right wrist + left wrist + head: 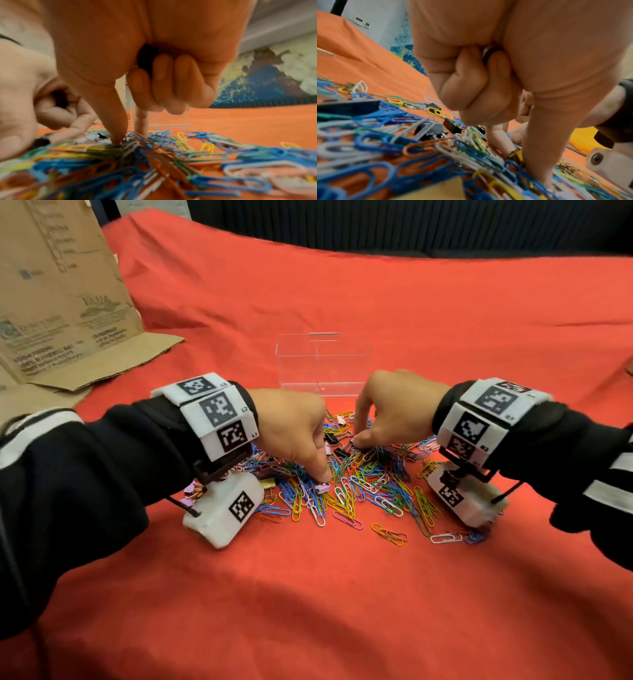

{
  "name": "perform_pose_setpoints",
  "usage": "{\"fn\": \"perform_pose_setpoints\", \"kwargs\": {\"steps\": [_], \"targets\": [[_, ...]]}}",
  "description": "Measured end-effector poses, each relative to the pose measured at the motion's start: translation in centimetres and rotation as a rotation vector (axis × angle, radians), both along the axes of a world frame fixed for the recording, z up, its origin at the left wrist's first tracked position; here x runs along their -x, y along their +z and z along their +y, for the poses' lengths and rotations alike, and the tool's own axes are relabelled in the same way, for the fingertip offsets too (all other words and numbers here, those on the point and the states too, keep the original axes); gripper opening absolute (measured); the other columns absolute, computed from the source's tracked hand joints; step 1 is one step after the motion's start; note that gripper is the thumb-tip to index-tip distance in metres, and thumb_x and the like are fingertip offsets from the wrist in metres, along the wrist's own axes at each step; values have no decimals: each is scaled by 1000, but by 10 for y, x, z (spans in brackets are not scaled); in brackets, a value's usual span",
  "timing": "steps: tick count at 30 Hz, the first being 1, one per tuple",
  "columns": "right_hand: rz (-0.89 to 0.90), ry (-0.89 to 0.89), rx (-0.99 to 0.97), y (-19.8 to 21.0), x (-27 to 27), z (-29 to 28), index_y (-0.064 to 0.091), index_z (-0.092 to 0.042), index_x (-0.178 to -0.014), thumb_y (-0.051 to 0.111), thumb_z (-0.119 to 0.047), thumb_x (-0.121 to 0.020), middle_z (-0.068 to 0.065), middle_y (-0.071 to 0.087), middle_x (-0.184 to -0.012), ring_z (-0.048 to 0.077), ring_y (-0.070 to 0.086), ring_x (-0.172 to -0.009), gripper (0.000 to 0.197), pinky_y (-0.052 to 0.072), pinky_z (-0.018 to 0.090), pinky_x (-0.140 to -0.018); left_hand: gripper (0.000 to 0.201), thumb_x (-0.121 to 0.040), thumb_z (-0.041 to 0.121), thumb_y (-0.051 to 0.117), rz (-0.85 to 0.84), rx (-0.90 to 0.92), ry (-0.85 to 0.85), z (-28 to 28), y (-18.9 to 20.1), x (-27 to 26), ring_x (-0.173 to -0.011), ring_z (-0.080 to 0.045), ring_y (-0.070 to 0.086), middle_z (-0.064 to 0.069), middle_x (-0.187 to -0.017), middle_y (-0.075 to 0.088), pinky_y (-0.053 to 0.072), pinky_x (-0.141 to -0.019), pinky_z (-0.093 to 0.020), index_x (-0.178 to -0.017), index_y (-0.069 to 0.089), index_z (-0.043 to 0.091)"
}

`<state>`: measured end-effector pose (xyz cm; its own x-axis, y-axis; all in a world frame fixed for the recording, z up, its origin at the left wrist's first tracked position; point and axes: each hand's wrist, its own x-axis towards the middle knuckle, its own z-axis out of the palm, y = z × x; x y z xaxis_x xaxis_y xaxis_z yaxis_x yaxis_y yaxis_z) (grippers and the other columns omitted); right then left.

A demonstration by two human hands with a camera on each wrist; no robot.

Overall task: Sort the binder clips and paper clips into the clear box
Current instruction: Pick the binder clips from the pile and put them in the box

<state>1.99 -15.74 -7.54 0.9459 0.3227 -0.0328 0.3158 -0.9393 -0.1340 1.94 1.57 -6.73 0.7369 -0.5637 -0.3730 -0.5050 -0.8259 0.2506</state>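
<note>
Both hands at frame centre, digging in clip pile (346,474). Left hand (291,433) pinches pink binder clip (323,487); right hand (390,409) fingertips pinched into pile, hold unclear. Lift straight up, shake off paper clips, drop in clear box (323,364).

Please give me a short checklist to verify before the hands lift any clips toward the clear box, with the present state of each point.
1. Clear box stands upright with its top open, beyond the pile: ok.
2. Box has a divider giving two compartments, both look empty: ok.
3. Left hand has its fingertips on a pink binder clip: ok, but a firm pinch: cannot tell.
4. Right hand has thumb and forefinger down in the paper clips: ok; what it holds: cannot tell.
5. Picked clip free of tangled neighbours: cannot tell, the pile is dense.
6. Way from pile to box is free: ok.
</note>
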Motion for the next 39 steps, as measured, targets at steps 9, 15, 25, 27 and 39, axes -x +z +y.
{"fn": "perform_pose_setpoints", "kwargs": {"steps": [9, 15, 25, 27, 39], "targets": [[37, 68, 16, 0, -3, -1, 67, -26, -71, 76, -41, -76, -10, 54, -61, 17, 53, -67, 18, 39, 26, -68, 33, -98, 26, 54, 313, 433, 238, 17, 8, -5, -36, -13, 22, -3, -52, 32, 19, -38, -14, -72, 55, 5], [141, 56, -43, 8, 0, -7, 64, -23, -69, 78, -34, -77, -17, 51, -41, 8, 46, -49, 19, 38, 28, -58, 31, -89, 27, 37, 507, 580, 501, 21, 15, -10, -41, -10, 7, 5, -53, 16, 7, -42, -13, -59, 31, 25], [480, -13, -345, 27, 7, -20, 46, -14, -60, 58, -14, -71, 1, 38, -48, 18, 26, -47, 16, 28, 24, -46, 29, -101, 20, 42, 798, 1058, 777, 23, 21, -14, -65, -25, 73, -9, -72, 61, 57, -48, -17, -84, 60, 5], [544, -32, -414, 28, 7, -23, 44, -14, -58, 53, -13, -69, 7, 40, -53, 17, 24, -48, 14, 25, 23, -48, 31, -103, 19, 40, 830, 1126, 766, 21, 19, -14, -75, -32, 75, -13, -79, 63, 62, -61, -24, -89, 60, 1], [674, -30, -643, 24, 2, -42, 71, -2, -77, 51, 9, -86, 8, 46, -55, 17, 34, -45, 24, 32, 19, -45, 34, -104, 20, 38, 950, 1161, 725, 22, 9, -22, -107, -46, 67, -36, -118, 64, 61, -82, -36, -114, 54, -9]]}}
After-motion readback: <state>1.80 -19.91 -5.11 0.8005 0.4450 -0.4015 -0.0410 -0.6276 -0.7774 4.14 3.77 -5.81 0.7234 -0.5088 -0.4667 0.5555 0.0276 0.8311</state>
